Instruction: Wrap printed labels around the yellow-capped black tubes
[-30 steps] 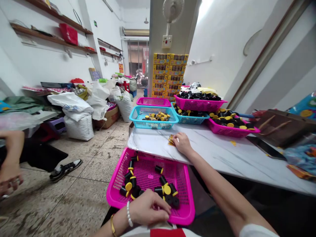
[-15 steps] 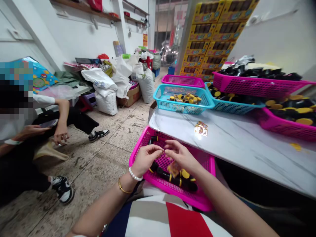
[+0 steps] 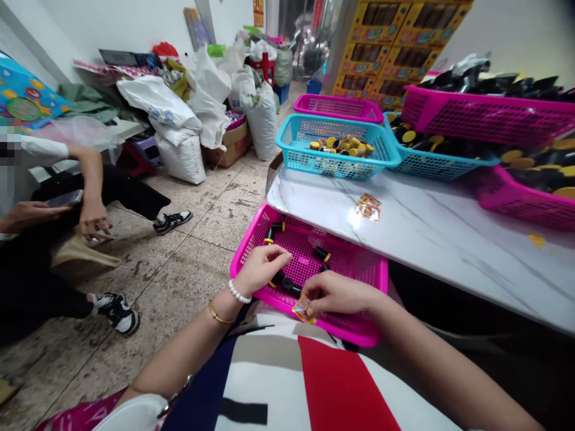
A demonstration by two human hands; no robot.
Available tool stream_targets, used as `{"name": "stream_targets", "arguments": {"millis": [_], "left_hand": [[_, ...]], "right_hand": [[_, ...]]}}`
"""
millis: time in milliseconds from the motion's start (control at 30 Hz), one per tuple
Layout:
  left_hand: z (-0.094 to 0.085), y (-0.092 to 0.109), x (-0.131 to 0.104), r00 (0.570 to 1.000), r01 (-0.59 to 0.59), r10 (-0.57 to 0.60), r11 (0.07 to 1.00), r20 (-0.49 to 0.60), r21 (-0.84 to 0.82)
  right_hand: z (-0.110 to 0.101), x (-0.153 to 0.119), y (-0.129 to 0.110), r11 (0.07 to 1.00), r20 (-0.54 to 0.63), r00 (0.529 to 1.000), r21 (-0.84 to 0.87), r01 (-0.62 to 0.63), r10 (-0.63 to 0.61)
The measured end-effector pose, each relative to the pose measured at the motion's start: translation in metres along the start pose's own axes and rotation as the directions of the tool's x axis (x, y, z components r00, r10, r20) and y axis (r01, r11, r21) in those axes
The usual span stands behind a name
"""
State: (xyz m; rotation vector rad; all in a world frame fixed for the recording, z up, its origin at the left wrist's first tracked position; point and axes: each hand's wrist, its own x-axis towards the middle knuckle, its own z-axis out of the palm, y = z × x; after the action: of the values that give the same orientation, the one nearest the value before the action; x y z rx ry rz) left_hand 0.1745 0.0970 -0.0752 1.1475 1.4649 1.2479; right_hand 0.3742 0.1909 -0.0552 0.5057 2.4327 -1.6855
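Note:
My right hand (image 3: 339,293) is closed in a pinch on a small orange-and-yellow printed sticker (image 3: 302,309), held low over the near side of a pink plastic basket (image 3: 381,275). To its left, my left hand (image 3: 263,268) hovers above the same basket with thumb and forefinger pressed together; whatever might be between them is too small to see. Inside the basket lie several short black tubes with yellow ends, one black tube (image 3: 320,254) beyond my right hand and another black tube (image 3: 291,286) between the hands.
Several printed stickers (image 3: 368,207) lie on the white marble-patterned table (image 3: 431,239). A blue basket (image 3: 287,157) holds small yellow-wrapped pieces; a stacked pink basket (image 3: 471,120) holds black parts. On the left a seated person (image 3: 92,185) holds a phone. White sacks (image 3: 179,149) stand behind.
My hands have moved apart. The right went down toward me and now pinches the sticker that lay over the tubes; the left stays pinched. The view has tilted downward.

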Motion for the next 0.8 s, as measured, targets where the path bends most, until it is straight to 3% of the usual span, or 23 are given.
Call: {"name": "stream_targets", "arguments": {"millis": [67, 167, 267, 333, 400, 533, 600, 733, 800], "left_hand": [[0.003, 0.000, -0.001, 0.998, 0.043, -0.043, 0.999, 0.050, 0.005], [0.010, 0.004, -0.003, 0.991, 0.083, -0.079, 0.996, 0.109, -0.037], [0.018, 0.010, -0.006, 0.979, 0.134, -0.106, 0.979, 0.173, -0.153], [0.023, 0.013, -0.008, 0.979, 0.162, -0.129, 0.961, 0.156, -0.225], [0.025, 0.014, -0.009, 0.987, 0.154, -0.136, 0.952, 0.088, -0.264], [0.021, 0.011, -0.007, 0.988, 0.154, -0.157, 0.956, 0.007, -0.250], [0.019, 0.009, -0.006, 0.983, 0.182, -0.177, 0.962, 0.044, -0.204], [0.018, 0.010, -0.006, 0.973, 0.187, -0.167, 0.976, 0.162, -0.114], [0.017, 0.011, -0.007, 0.981, 0.158, -0.146, 0.984, 0.129, -0.082]], "right_hand": [[0.002, -0.002, 0.001, 0.996, -0.038, 0.999, 0.091, -0.016, 0.020], [0.002, 0.005, 0.001, 0.959, -0.212, 0.973, 0.283, -0.024, 0.087], [0.001, 0.015, -0.004, 0.913, -0.453, 0.878, 0.404, 0.049, 0.153], [0.002, 0.020, -0.007, 0.891, -0.568, 0.807, 0.436, 0.126, 0.164], [0.004, 0.022, -0.008, 0.877, -0.586, 0.793, 0.455, 0.154, 0.164], [0.004, 0.018, -0.006, 0.861, -0.541, 0.819, 0.493, 0.124, 0.192], [0.001, 0.016, -0.006, 0.886, -0.553, 0.814, 0.450, 0.113, 0.177], [-0.006, 0.018, -0.008, 0.938, -0.457, 0.883, 0.342, 0.060, 0.111], [-0.009, 0.020, -0.010, 0.940, -0.501, 0.859, 0.332, 0.077, 0.106]]}}
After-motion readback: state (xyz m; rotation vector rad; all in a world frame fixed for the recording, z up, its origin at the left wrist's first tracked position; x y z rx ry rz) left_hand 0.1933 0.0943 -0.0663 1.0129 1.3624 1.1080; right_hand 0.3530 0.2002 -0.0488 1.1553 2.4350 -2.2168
